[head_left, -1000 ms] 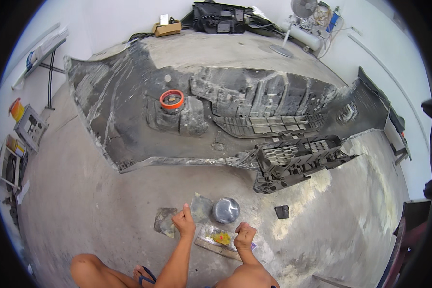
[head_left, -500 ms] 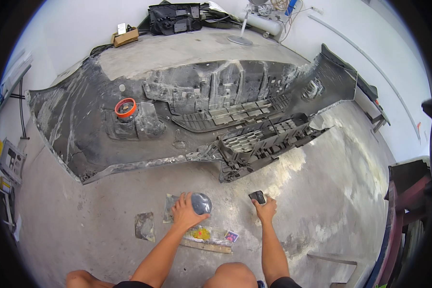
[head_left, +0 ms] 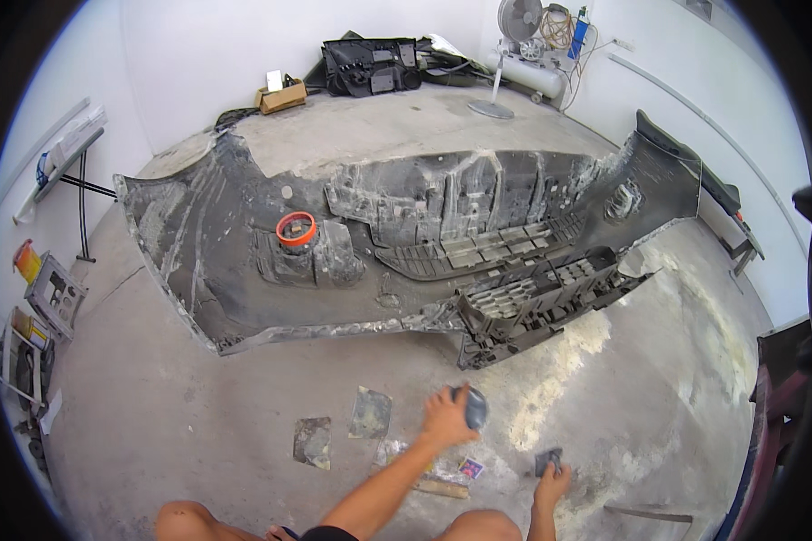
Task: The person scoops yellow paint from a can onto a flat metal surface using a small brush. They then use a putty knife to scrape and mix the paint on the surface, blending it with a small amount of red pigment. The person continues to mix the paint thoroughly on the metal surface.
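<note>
My left hand is closed around a round, dark blue-grey tin, fingers over its far side and thumb beneath. It is above the floor, right of a square grey sheet. Closer to my body on the right, my right hand pinches a small flat black spreader between thumb and fingers. Under my left forearm lies a board, partly hidden, with a small purple packet by it. A second worn sheet rests on the floor to the left.
A large dark car bumper lies inner side up across the floor ahead, an orange ring on it. Behind stand a fan, an air compressor and a cardboard box. A grey stool is at left.
My left hand has carried the round tin rightward, away from the square sheet, which is now uncovered. My right hand has come nearer my body with the spreader. The view has shifted too.
</note>
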A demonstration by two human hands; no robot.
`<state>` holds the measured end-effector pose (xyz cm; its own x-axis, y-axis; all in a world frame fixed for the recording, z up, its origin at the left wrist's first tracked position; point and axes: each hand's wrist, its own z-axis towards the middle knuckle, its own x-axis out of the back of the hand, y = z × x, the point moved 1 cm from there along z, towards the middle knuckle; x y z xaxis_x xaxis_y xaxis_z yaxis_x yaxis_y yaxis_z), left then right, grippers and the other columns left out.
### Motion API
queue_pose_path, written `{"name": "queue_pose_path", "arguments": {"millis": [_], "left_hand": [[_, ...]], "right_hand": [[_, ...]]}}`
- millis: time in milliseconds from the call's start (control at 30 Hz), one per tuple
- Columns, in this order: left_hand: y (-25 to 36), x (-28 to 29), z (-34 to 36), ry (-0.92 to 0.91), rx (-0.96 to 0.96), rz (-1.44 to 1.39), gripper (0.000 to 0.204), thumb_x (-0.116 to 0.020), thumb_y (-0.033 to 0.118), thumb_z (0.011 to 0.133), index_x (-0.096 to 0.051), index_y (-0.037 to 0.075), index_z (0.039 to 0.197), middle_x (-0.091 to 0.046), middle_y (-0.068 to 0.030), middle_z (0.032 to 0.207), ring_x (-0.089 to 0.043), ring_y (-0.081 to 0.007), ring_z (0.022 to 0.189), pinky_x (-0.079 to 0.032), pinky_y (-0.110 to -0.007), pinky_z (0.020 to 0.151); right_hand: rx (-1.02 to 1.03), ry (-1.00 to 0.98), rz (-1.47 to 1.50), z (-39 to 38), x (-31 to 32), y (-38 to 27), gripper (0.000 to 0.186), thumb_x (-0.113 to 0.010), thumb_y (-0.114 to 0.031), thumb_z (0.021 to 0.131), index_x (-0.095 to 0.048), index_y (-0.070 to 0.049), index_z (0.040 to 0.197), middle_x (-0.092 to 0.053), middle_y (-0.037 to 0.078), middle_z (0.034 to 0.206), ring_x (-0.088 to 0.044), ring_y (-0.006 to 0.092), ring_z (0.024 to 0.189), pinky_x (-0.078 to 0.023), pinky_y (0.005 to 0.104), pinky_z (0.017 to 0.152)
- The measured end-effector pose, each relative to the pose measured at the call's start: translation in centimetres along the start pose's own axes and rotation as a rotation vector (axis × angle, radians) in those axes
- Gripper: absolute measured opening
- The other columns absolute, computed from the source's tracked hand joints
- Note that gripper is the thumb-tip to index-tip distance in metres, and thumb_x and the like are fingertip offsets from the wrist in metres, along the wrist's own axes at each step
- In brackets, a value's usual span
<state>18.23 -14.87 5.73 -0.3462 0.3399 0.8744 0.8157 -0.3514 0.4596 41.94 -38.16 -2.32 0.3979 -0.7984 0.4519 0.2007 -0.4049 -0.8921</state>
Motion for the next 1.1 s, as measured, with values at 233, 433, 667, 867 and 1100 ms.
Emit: {"name": "queue_pose_path", "arguments": {"millis": [233, 433, 667, 867, 1100], "left_hand": [[11.3, -9.1, -4.3, -0.171, -0.492, -0.128, 0.121, -0.089, 0.041, 0.062, -0.028, 0.009, 0.162, -0.035, -0.0292, 0.155, -0.048, -0.0473, 0.129, -0.039, -0.053, 0.11], [16.6, -13.8, -6.9, -0.23, -0.533, -0.251, 0.119, -0.087, 0.048, 0.067, -0.029, 0.002, 0.16, -0.035, -0.0296, 0.156, -0.051, -0.0444, 0.128, -0.039, -0.049, 0.109], [13.7, -12.5, -6.5, -0.045, -0.6, -0.284, 0.1, -0.068, 0.065, 0.087, -0.031, 0.01, 0.162, -0.039, -0.0206, 0.161, -0.043, -0.042, 0.143, -0.028, -0.061, 0.117], [-6.2, -1.4, -5.0, 0.048, -0.359, -0.121, 0.058, -0.072, 0.039, 0.089, -0.061, 0.009, 0.138, -0.055, -0.0143, 0.149, -0.051, -0.0364, 0.135, -0.035, -0.053, 0.114], [-17.4, 1.1, -14.5, -0.005, -0.001, 0.006, 0.055, -0.075, 0.047, 0.088, -0.061, 0.007, 0.123, -0.061, -0.0173, 0.129, -0.061, -0.036, 0.12, -0.049, -0.048, 0.097]], "right_hand": [[-0.025, 0.418, 0.075, -1.9, 5.0, -0.1, 0.032, -0.059, -0.013, 0.104, -0.053, 0.01, 0.125, -0.065, 0.022, 0.111, -0.062, 0.0272, 0.098, -0.05, 0.0384, 0.09], [-0.006, 0.551, -0.073, -1.8, 10.0, -6.8, 0.03, -0.068, -0.019, 0.101, -0.063, 0.008, 0.112, -0.07, 0.022, 0.1, -0.064, 0.0296, 0.085, -0.054, 0.0415, 0.081], [0.171, 0.304, 0.013, 0.6, 7.8, -3.8, 0.036, -0.063, -0.014, 0.099, -0.057, 0.005, 0.129, -0.065, 0.02, 0.119, -0.064, 0.0279, 0.106, -0.049, 0.0377, 0.096], [0.79, -0.347, -0.746, 2.9, 1.4, -1.9, 0.05, -0.082, -0.025, 0.079, -0.066, -0.007, 0.124, -0.07, 0.02, 0.122, -0.065, 0.0408, 0.112, -0.048, 0.0493, 0.101], [0.198, -0.268, -0.927, 3.9, 6.5, 1.5, 0.044, -0.08, -0.036, 0.084, -0.071, -0.005, 0.113, -0.076, 0.019, 0.104, -0.072, 0.0392, 0.099, -0.054, 0.048, 0.089]]}}
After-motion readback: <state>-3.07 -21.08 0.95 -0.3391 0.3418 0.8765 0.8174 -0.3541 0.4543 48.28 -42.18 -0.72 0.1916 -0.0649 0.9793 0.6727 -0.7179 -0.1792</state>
